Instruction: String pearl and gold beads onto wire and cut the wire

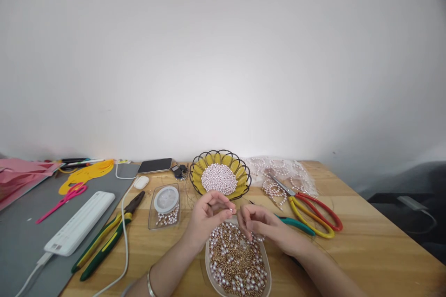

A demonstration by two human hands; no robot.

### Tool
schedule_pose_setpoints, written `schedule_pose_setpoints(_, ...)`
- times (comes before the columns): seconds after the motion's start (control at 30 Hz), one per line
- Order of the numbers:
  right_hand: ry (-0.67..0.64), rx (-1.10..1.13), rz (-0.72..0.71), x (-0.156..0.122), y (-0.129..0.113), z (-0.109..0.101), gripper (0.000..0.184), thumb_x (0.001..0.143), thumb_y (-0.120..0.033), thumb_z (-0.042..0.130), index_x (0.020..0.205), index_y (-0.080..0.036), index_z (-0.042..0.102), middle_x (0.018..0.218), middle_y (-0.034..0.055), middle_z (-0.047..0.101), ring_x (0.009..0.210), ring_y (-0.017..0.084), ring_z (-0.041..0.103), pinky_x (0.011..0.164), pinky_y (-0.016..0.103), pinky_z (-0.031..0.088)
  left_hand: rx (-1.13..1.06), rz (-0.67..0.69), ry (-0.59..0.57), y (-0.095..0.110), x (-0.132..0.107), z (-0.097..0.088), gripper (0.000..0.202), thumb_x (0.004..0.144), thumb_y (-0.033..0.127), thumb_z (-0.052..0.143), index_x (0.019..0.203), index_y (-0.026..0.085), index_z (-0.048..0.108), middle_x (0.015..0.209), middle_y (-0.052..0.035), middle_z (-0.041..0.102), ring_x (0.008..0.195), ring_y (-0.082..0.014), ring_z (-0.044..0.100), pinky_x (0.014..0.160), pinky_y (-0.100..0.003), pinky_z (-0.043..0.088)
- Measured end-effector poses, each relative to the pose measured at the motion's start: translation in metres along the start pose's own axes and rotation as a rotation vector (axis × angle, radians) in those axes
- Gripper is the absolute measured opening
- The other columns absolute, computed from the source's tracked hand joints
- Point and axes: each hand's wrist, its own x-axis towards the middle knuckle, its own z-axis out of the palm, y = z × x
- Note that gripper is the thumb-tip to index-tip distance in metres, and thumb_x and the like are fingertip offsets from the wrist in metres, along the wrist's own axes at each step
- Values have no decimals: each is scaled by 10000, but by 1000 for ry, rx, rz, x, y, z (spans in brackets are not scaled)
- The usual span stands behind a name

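Observation:
My left hand (208, 217) hovers over the far end of a clear oval tray (210, 273) heaped with gold and pink pearl beads. Its fingers are pinched together on something too small to name. My right hand (259, 223) is just to the right, over the same tray, with its fingers curled in a pinch close to the left fingertips. What it holds is hidden. Behind both hands stands a black wire basket (244, 172) with a yellow lining, filled with pale pink pearls.
A clear box with a cord spool (166, 200) and green-handled pliers (108, 236) lie left. Red and yellow scissors (308, 206), finished pearl rings (275, 190) and a plastic bag lie right. A white power strip (79, 222), pink scissors, a phone and a grey mat are further left.

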Motion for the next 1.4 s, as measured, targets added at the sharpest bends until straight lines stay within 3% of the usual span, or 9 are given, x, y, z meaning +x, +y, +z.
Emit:
schedule_pose_setpoints(0.57,-12,42,-31,-1,2,0,363,912,-436,720,739,-198,508,691,-19,581,632,140,473,651,281,337,48,21,16,-6,0,-5,261,747,276,891,902,170,710,891,-35,754,842,-146,682,698,-215,553)
schedule_pose_setpoints(0.87,-3,54,-30,0,0,1,327,919,-392,715,749,-196,516,694,-21,579,631,137,465,646,277,332,205,87,15,-5,0,-9,147,810,210,809,934,183,734,953,-57,801,927,-173,726,839,-262,565)
schedule_pose_setpoints(1.0,-13,146,-59,0,-3,3,329,900,-386,731,744,-200,510,681,-22,570,620,137,456,631,275,325,367,129,-63,-4,-1,-8,104,855,170,719,959,174,723,973,-81,805,920,-199,746,819,-293,585)
schedule_pose_setpoints(1.1,-12,240,-114,-1,-5,2,309,910,-358,716,741,-199,512,679,-23,551,618,138,453,627,276,328,605,192,-130,-4,-3,-7,141,882,132,666,1007,170,717,964,-81,797,873,-198,746,798,-302,585)
schedule_pose_setpoints(1.23,7,270,-159,1,-6,0,290,931,-329,693,743,-191,521,692,-23,542,622,133,451,640,278,331,1057,361,-341,-5,-6,-9,135,884,108,700,999,169,735,941,-77,778,905,-224,710,811,-320,562)
schedule_pose_setpoints(1.4,9,243,-154,1,-4,0,301,931,-343,694,749,-193,509,687,-22,543,603,128,436,625,278,319,1291,425,-553,-9,-7,-12,120,931,132,673,1010,199,734,1015,-50,770,973,-222,679,871,-324,545)
